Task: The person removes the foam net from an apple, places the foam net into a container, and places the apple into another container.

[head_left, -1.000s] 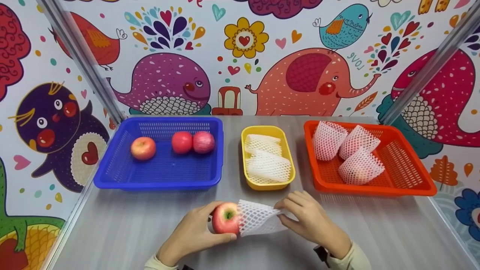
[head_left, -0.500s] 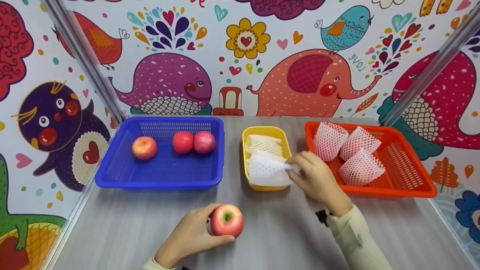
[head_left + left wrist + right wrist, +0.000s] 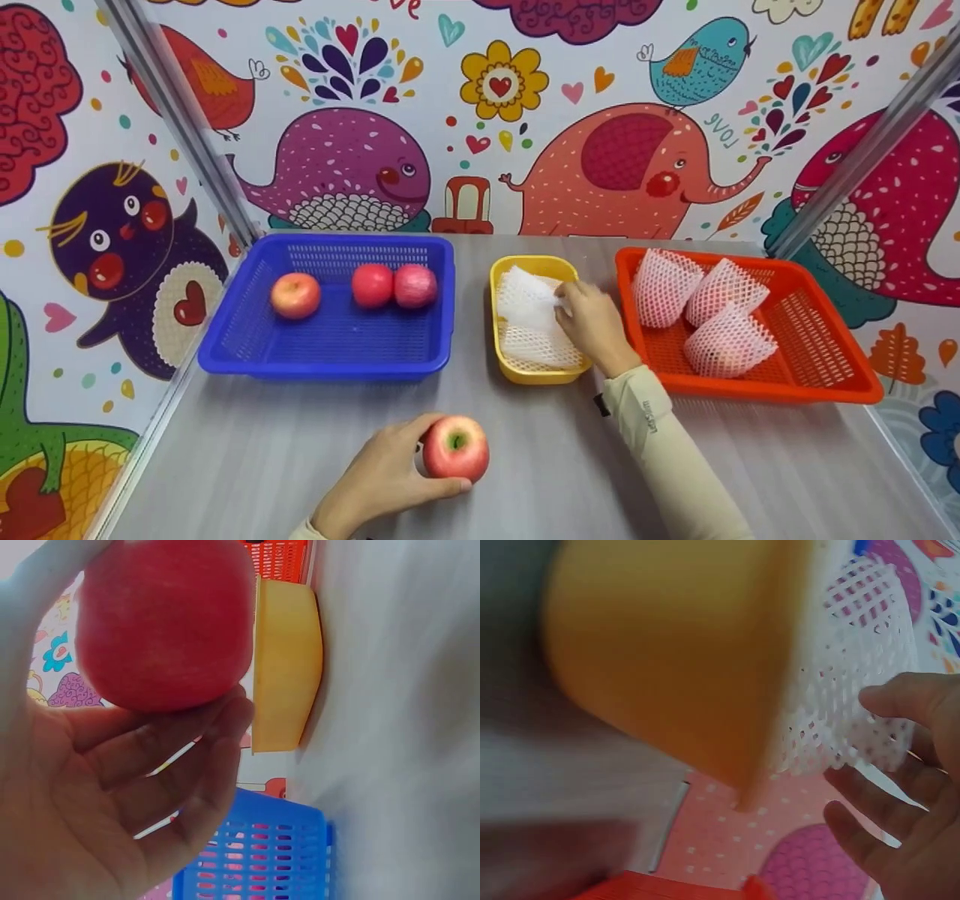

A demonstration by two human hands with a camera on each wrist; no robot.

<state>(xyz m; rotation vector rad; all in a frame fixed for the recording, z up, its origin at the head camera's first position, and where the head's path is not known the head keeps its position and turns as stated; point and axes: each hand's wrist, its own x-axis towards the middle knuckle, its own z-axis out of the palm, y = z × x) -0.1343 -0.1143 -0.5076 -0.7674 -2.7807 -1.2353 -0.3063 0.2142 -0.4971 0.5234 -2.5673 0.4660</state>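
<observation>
My left hand (image 3: 390, 469) grips a red apple (image 3: 456, 448) with its stem end up, in front of the yellow basket. In the left wrist view the fingers (image 3: 202, 765) curl under the apple (image 3: 169, 622). My right hand (image 3: 592, 322) is over the right side of the yellow basket (image 3: 544, 375), pinching the edge of a white foam net sleeve (image 3: 523, 296). From the right wrist view, the thumb (image 3: 892, 696) lies on the near side of the mesh (image 3: 840, 705), with the other fingers behind it. Another foam net (image 3: 540, 345) lies in the basket's front part.
A blue basket (image 3: 322, 367) at the left holds a yellowish-red apple (image 3: 295, 295) and two redder apples (image 3: 373, 285). The red-orange basket (image 3: 757, 386) at the right holds three net-wrapped fruits (image 3: 727, 341). Patterned walls and metal posts (image 3: 180, 120) bound the table.
My right hand has pulled the foam net away from the apple and carried it up into the yellow basket, toward its back. The left hand keeps its hold on the apple.
</observation>
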